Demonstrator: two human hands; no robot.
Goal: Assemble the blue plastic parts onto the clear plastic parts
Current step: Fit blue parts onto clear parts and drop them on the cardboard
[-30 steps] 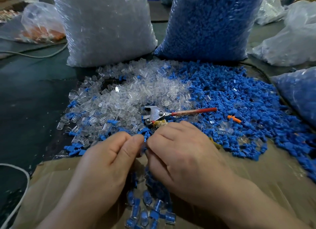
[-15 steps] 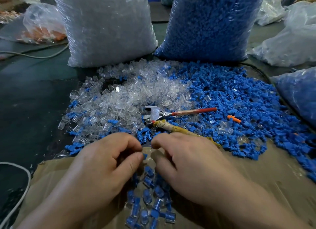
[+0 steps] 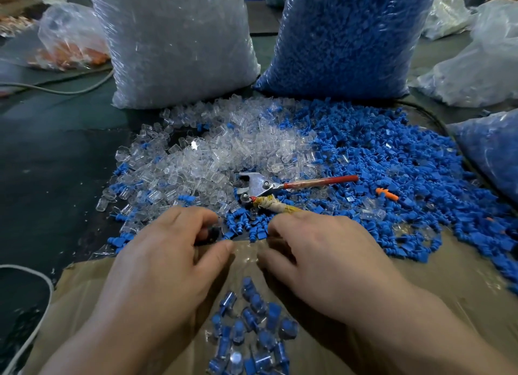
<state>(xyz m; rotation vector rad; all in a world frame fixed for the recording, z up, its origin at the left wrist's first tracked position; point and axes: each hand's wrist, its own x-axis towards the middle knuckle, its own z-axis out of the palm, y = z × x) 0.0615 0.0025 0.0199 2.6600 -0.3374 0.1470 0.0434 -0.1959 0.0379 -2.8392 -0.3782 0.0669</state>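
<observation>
Loose clear plastic parts point(image 3: 224, 156) lie heaped at centre left, and blue plastic parts point(image 3: 392, 161) spread to their right. A small heap of assembled blue-in-clear pieces point(image 3: 249, 332) lies on the cardboard point(image 3: 448, 276) between my wrists. My left hand point(image 3: 168, 262) sits at the near edge of the clear heap with its fingers curled; whatever is under them is hidden. My right hand point(image 3: 322, 262) is a short way apart from it. Its curled fingertips are on the blue parts at the pile's near edge, and I cannot see whether they hold one.
Pliers point(image 3: 266, 187) with a red handle and a taped handle lie just beyond my hands. A big bag of clear parts point(image 3: 173, 44) and a big bag of blue parts point(image 3: 344, 38) stand behind. More bags point(image 3: 482, 63) are at right, an orange part point(image 3: 386, 194) and a cable point(image 3: 36, 304).
My hands were pressed together over one piece; they have moved apart. The heap of assembled pieces between them is now uncovered.
</observation>
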